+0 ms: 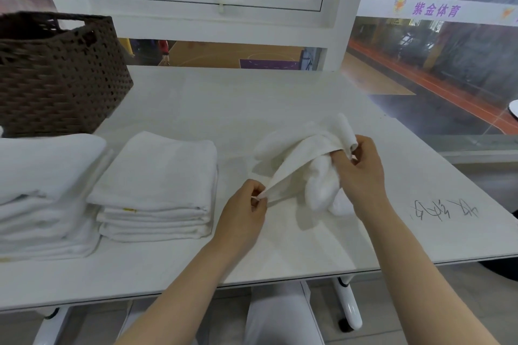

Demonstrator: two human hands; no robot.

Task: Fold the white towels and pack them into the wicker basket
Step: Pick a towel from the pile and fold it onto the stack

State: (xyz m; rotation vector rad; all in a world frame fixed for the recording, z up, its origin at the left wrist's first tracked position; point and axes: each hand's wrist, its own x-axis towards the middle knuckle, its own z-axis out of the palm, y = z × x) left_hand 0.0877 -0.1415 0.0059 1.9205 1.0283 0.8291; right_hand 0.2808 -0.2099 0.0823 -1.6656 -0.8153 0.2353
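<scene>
You sat at a white table [196, 98] set against a window that looked down on an indoor sports court. Your left hand [242, 213] pinched one edge of a loose white towel [308, 154] between thumb and fingertips, the other fingers curled in. Your right hand [361, 173] gripped the opposite end, fingers curled round a bunched corner. Between your two hands the hem was drawn taut, while the rest of that towel hung crumpled, its bulk touching the tabletop. To your left lay two stacks of folded white towels: the nearer stack [157, 185] showed about four layers, and the far-left stack [42, 190] ran off the edge of view, so its count could not be told. Behind them, at the table's back left, stood one dark brown wicker basket [56, 73] with a handle cut-out.
</scene>
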